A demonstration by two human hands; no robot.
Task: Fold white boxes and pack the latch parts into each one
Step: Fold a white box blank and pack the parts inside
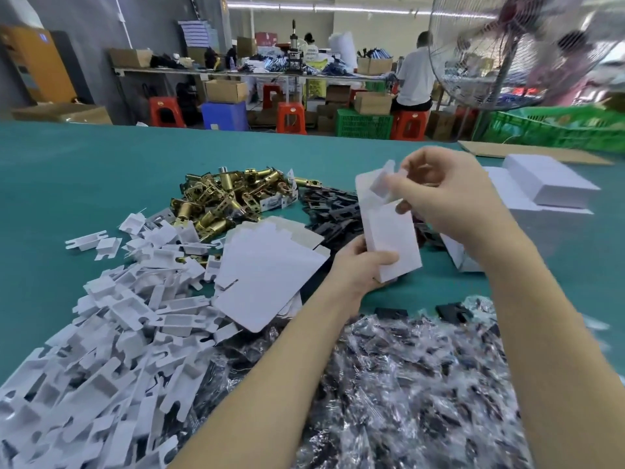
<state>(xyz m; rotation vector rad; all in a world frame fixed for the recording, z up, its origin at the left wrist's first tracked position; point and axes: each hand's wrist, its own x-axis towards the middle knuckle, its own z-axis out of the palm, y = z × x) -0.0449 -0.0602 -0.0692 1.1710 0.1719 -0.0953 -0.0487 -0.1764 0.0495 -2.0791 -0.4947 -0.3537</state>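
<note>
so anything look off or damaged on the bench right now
Nothing looks damaged. The white box held in both hands is tilted, its top flaps open, mid-fold. The brass latches, white inserts and bagged parts lie in loose heaps on the green table, sorted by kind rather than spilled.

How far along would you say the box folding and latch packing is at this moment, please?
Done: closed white boxes are stacked at far right. In hand: the left hand grips a half-folded box at its base while the right hand works its top flap. Left: flat box blanks, brass latches, white inserts and bagged parts remain in large piles.
</note>
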